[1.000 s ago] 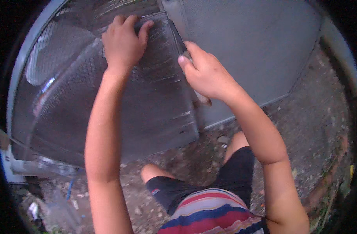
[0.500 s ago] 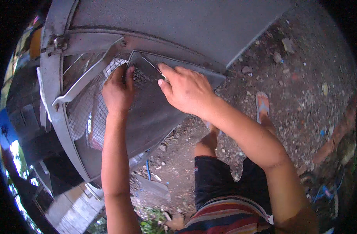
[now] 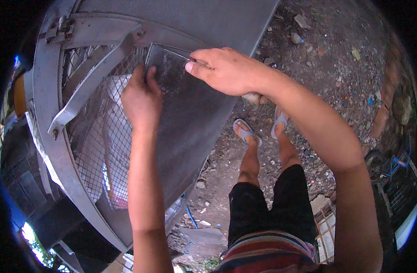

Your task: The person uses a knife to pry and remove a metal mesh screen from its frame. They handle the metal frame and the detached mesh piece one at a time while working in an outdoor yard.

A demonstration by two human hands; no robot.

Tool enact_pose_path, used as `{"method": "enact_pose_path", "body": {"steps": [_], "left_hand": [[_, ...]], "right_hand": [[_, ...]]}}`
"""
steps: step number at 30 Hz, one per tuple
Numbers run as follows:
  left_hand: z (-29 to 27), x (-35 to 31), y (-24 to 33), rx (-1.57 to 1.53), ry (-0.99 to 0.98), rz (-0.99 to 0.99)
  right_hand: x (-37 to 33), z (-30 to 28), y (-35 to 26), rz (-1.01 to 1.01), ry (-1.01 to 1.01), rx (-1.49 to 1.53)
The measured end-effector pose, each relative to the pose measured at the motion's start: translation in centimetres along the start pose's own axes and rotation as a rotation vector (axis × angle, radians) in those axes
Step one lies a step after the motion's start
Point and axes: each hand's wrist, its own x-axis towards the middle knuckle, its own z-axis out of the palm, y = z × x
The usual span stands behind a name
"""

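A grey metal gate (image 3: 103, 22) has an opening covered with wire mesh (image 3: 92, 159). Beside the mesh is a dark grey sheet panel (image 3: 185, 113), with a thin raised rim along its top corner. My left hand (image 3: 142, 98) is at the panel's left edge, which passes between thumb and fingers; the fingertips are partly hidden. To its right, my right hand (image 3: 231, 70) is closed in a pinch on a thin metal rod (image 3: 176, 53). This rod slants along the panel's upper rim, and my fingers hide its other end.
A bent flat metal bar (image 3: 97, 77) crosses the opening's upper left. A bolt latch (image 3: 59, 30) sits on the gate's frame. Stony ground (image 3: 326, 91) lies to the right, around my feet in grey flip-flops (image 3: 248, 132). A blue cord (image 3: 190, 215) lies below the panel.
The view has shifted, so the gate sits further left and higher. My right hand has moved slightly up and right relative to my left, which stays at the panel edge.
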Motion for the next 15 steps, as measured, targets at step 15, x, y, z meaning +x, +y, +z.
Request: {"method": "enact_pose_path", "body": {"steps": [15], "left_hand": [[0.3, 0.2, -0.2, -0.060, 0.000, 0.015]], "right_hand": [[3.3, -6.0, -1.6, 0.046, -0.334, -0.057]]}}
